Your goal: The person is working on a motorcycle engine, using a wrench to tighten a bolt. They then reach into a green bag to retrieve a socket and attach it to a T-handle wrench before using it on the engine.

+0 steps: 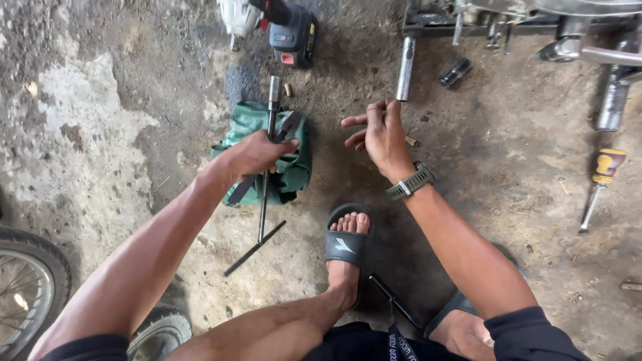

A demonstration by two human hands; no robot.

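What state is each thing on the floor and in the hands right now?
Left hand: closed around a long socket wrench over the green bag.
Right hand: open, empty, fingers curled, above the floor.
Green bag: crumpled, lying on the concrete.
Impact driver: lying on its side, untouched.
Screwdriver: lying flat, unused.
Thin rod: loose on the floor.
Black socket: lying on its side.

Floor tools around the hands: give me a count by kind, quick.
Long socket wrenches: 1, gripped by the left hand
Thin dark rods: 1
Power impact wrenches: 1
Yellow-handled screwdrivers: 1
Loose sockets: 1
Total: 5
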